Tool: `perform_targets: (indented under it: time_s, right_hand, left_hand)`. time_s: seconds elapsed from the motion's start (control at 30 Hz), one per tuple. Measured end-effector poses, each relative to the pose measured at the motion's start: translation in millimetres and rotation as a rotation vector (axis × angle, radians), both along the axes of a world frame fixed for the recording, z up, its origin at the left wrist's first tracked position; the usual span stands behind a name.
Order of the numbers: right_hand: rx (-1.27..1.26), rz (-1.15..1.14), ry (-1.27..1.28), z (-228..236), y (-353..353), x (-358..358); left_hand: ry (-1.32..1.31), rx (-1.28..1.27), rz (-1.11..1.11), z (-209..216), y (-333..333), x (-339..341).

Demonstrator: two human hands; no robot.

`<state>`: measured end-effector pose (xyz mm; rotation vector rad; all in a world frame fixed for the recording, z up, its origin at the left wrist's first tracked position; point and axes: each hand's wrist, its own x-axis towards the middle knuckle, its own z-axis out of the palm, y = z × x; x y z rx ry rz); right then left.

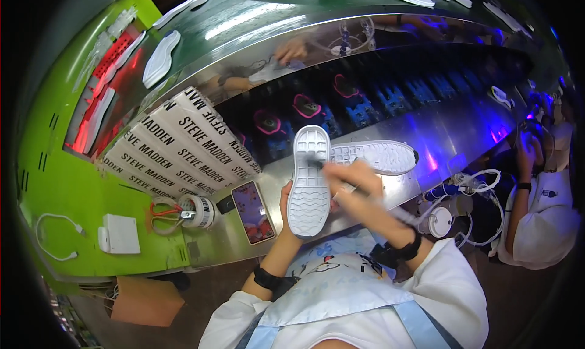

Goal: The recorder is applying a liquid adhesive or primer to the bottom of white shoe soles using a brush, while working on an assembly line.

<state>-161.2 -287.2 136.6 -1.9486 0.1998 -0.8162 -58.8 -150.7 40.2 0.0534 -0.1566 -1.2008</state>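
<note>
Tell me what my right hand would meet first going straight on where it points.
Your right hand would likely meet the white shoe sole held in your left hand, though depth is hard to judge.

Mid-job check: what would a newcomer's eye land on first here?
Probably the white shoe sole held in the left hand at the centre, a blurred dark-tipped tool in the right hand before it. Then the white box with bold black lettering, left of centre, and the vivid blue glow near a co-worker at far right.
</note>
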Motion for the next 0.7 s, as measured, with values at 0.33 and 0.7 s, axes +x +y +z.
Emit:
perform_targets:
  time_s: [0.33, 0.7]
  right_hand:
    - [0.143, 0.733, 0.153, 6, 26, -15]
    - [0.104, 0.711, 0.160, 8, -4, -2]
  left_hand:
    - [0.150, -0.068, 0.037, 36, -19, 15]
    - [-0.276, 0.134, -0.234, 65, -18, 52]
